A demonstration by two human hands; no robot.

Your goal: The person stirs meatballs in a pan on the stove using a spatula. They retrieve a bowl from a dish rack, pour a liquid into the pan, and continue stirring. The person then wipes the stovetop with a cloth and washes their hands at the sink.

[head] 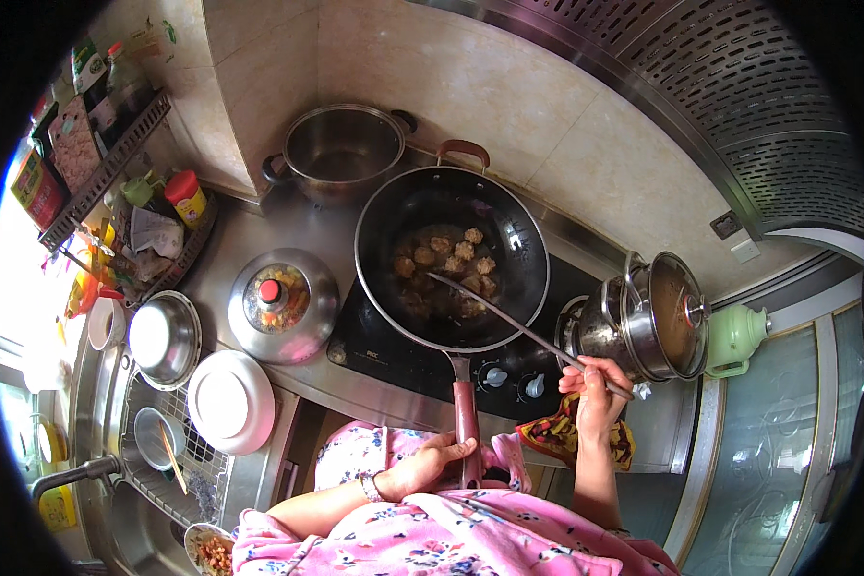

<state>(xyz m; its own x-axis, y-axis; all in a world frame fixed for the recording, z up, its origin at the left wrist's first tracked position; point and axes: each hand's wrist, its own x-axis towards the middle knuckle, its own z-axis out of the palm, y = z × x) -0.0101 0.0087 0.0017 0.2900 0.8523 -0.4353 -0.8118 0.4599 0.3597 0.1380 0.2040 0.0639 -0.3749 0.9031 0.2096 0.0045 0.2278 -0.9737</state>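
A deep black wok [432,191] stands on the gas cooktop [374,345]. Several browned balls of food [464,250], which look like meatballs, lie in dark liquid at its bottom. My left hand [432,461] is closed around the wok's reddish-brown handle [466,410], close to my body. In my right hand [596,396] are dark, long chopsticks [525,331], seen almost as a single stick. They slant down to the left over the wok's rim, and their tips are among the balls. My right hand is above the cooktop's front right side.
Right of the wok stands a lidded steel pot [612,331], with a green thermos jug [734,338] behind it. A steel pot [342,147] is at the back left. Left are a domed lid [317,309], a white plate [230,403] and the sink [140,515]. A patterned cloth [558,432] lies at the front edge.
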